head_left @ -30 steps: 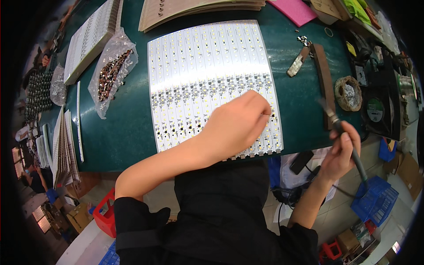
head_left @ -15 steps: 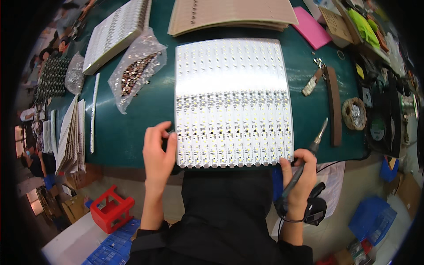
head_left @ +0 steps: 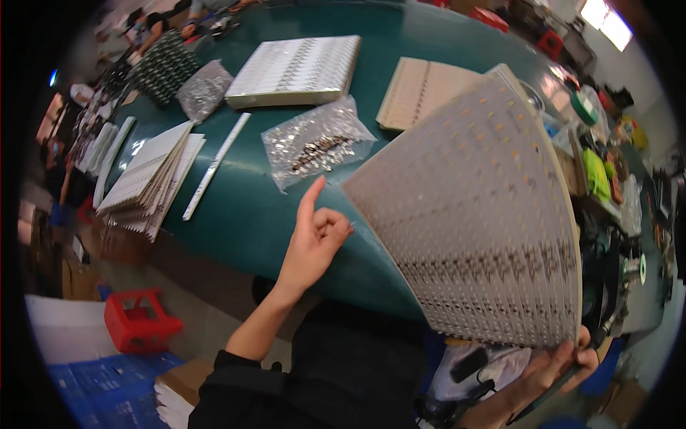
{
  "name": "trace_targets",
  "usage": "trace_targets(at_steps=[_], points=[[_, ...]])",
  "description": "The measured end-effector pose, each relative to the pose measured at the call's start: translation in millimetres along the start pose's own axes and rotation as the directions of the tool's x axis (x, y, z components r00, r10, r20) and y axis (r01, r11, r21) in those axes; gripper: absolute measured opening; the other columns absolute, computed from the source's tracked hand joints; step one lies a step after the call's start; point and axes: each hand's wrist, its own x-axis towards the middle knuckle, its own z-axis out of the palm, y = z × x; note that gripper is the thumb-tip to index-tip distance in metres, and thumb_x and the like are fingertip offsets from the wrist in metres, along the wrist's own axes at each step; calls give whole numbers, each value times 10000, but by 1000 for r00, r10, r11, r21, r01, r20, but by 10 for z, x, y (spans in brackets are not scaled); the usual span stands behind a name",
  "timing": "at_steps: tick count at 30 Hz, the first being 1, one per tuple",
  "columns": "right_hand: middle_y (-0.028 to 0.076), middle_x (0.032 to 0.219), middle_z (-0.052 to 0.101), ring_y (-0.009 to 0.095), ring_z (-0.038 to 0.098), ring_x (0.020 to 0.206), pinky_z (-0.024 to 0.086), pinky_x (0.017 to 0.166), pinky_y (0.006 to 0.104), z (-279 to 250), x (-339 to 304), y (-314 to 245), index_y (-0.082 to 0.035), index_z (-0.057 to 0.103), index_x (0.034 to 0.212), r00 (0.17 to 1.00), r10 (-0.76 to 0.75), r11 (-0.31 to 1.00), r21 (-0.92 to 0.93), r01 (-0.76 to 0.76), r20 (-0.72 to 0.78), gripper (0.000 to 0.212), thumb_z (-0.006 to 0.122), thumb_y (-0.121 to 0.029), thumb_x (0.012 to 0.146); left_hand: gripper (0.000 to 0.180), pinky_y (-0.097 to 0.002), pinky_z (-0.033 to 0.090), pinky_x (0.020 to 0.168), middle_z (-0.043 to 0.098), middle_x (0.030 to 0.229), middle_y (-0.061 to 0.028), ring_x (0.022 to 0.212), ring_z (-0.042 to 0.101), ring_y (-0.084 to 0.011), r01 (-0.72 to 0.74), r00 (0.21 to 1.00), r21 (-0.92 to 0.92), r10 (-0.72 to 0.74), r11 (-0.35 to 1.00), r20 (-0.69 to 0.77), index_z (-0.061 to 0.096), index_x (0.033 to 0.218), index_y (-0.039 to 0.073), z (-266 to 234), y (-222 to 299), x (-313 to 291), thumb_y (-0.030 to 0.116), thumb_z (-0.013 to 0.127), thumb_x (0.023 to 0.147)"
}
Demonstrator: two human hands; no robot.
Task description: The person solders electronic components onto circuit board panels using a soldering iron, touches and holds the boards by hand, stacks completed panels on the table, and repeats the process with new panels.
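Note:
A large panel of LED circuit boards (head_left: 479,207) is raised and tilted over the right part of the bench. My right hand (head_left: 561,365) grips its lower right corner. In that same hand is a soldering iron (head_left: 547,392), its handle slanting down toward the wrist. My left hand (head_left: 314,239) is off the panel, above the bench, with the index finger stretched out and the other fingers curled. I see nothing clearly held in it. Just beyond it lies a clear plastic bag (head_left: 321,143) of small metal parts.
A thick stack of white board panels (head_left: 296,71) lies at the back, with tan boards (head_left: 421,93) right of it. At left are a fanned stack of boards (head_left: 146,179) and a narrow white strip (head_left: 216,166). A red stool (head_left: 141,320) stands on the floor.
The panel, flat on the bench before, is now lifted and tilted at the right in my right hand. My left hand has left its edge. The view has swung rightward and shows more of the far bench.

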Motion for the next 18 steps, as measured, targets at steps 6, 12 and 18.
trace_targets(at_steps=[6, 12, 18], points=[[116, 944, 465, 210, 525, 836, 489, 720, 322, 382, 363, -221, -106, 340, 1012, 935, -305, 943, 195, 270, 179, 161, 494, -151, 1011, 373, -210, 430, 796, 593, 965, 12, 883, 527, -40, -46, 976, -265, 100, 963, 195, 542, 1260, 86, -447, 222, 149, 140, 685, 919], [84, 967, 488, 197, 517, 894, 456, 808, 361, 747, 588, 252, -102, 459, 1064, 997, 68, 992, 111, -65, -27, 185, 589, -64, 938, 521, -206, 395, 648, 579, 1099, -91, 707, 457, -68, -358, 931, -528, 256, 770, -258, 435, 1339, 55, -771, 527, -314, 122, 678, 883], [80, 1010, 451, 199, 540, 938, 479, 789, 311, 1351, 536, 635, 58, 662, 1117, 991, -42, 985, 174, 19, 130, 218, 592, -13, 922, 315, -265, 451, 749, 626, 940, -69, 841, 571, -128, -147, 961, -292, 207, 945, 186, 565, 1149, 11, -643, 272, -1055, 200, 675, 922]])
